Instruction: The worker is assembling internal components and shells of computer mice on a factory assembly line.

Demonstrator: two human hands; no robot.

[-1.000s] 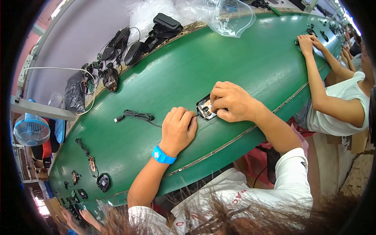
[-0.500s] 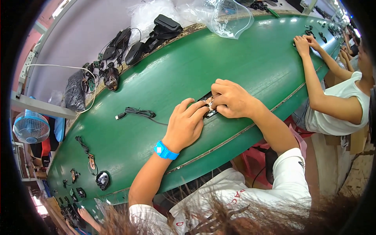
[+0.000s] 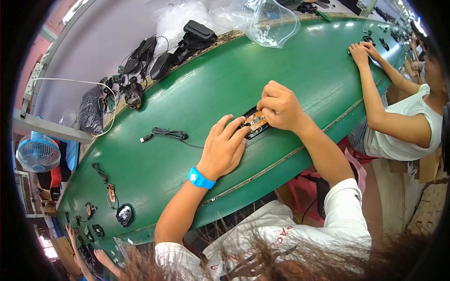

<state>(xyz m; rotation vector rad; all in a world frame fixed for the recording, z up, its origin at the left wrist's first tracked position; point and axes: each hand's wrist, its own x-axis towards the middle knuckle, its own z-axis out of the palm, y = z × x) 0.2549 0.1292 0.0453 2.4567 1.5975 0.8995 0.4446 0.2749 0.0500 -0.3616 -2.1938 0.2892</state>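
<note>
On the green belt in front of me lies an open black mouse shell (image 3: 253,136), tilted slantwise. An orange-brown circuit board (image 3: 256,121) with small parts sits in it. My left hand (image 3: 224,146), with a blue watch on its wrist, grips the shell's left end, fingertips pressing on its edge and the board. At the other end my right hand (image 3: 281,107) is closed, its curled fingers by the board's upper right edge; whatever it pinches is hidden. A black USB cable (image 3: 169,134), bundled in a loop, runs from the left and disappears under my left hand.
Boards with cables and a dark mouse part (image 3: 124,215) lie along the belt's left end. Black mice (image 3: 133,96) and clear plastic bags (image 3: 272,23) line the far ledge. A co-worker (image 3: 398,117) works at the right; other hands (image 3: 104,257) show at lower left. A blue fan (image 3: 37,152) stands left.
My right hand has shifted up and right, uncovering more of the orange board. My left hand stays at the shell's left end. Another person's raised hand now shows at lower left.
</note>
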